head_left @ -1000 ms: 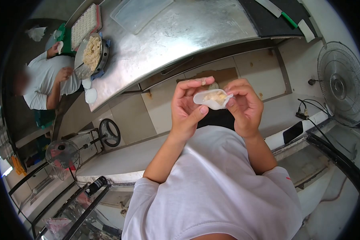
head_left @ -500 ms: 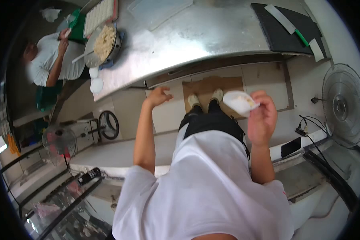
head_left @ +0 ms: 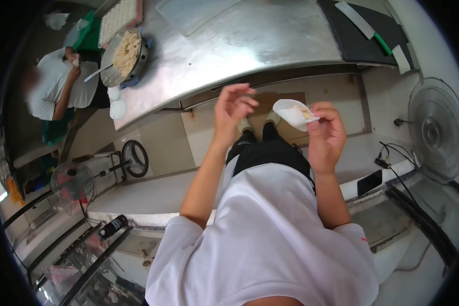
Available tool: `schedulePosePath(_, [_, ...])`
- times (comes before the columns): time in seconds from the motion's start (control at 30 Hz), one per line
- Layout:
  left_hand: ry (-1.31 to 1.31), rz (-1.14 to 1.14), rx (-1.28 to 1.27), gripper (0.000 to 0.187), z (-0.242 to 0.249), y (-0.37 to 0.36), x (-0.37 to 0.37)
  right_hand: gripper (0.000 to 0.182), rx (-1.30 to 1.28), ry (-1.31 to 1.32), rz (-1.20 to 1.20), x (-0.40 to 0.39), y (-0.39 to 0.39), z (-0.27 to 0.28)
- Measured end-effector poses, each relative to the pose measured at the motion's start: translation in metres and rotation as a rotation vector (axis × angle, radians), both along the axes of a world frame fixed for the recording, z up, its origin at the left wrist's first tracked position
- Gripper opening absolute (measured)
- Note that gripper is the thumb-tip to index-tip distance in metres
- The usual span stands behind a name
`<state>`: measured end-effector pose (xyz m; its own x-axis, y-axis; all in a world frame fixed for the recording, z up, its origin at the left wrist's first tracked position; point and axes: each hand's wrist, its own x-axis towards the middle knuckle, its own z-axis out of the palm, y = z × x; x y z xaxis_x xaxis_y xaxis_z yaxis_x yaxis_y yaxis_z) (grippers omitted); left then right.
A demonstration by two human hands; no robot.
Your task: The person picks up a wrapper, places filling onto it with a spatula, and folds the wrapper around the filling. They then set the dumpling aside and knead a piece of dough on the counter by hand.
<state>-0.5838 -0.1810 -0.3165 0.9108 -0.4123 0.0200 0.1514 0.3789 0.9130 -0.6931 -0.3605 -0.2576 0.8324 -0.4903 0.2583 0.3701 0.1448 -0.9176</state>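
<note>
Pinched at its edge by my right hand (head_left: pixel 327 133) is a thin white dumpling wrapper (head_left: pixel 286 110), with a small lump of pale filling (head_left: pixel 302 111) on it. My left hand (head_left: pixel 233 109) is raised to the left of the wrapper, apart from it, fingers spread and holding nothing. Both hands are in front of my body, short of the steel table (head_left: pixel 214 56). On the table's left end a metal bowl (head_left: pixel 108 76) holds a heap of pale filling (head_left: pixel 127 55) and a long-handled utensil (head_left: pixel 98 73). Round white wrappers (head_left: pixel 118 109) lie at the corner beside it.
A co-worker (head_left: pixel 66 84) at far left holds something small and white. Behind the bowl stands a tray (head_left: pixel 118 23) of white pieces. A green-handled cleaver (head_left: pixel 362 25) lies on a black board (head_left: pixel 336 35). A fan (head_left: pixel 436 130) stands at right, a phone (head_left: pixel 369 182) below it.
My left hand has moved right and up toward the wrapper, its fingers opening out. My right hand has shifted slightly left and up with the wrapper. The co-worker's hands have moved.
</note>
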Motion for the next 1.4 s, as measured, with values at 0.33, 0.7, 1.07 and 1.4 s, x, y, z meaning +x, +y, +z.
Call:
schedulePosePath(0.33, [-0.121,-0.088,-0.194,0.030,0.049,-0.038,-0.036,0.011,-0.103,-0.038,0.001,0.001,0.006,0.005])
schedulePosePath(0.7, [-0.081,-0.145,-0.197,0.053,0.062,-0.039,-0.040,0.013,-0.056,-0.016,0.049,-0.008,0.002,0.007])
schedulePosePath(1.07, [-0.060,-0.247,-0.192,0.040,0.050,-0.032,-0.040,0.015,-0.153,-0.030,0.051,-0.010,0.002,0.007])
schedulePosePath(1.4, [-0.155,-0.334,-0.128,0.039,0.060,-0.026,-0.035,0.022,-0.025,0.133,0.159,-0.010,-0.005,0.018])
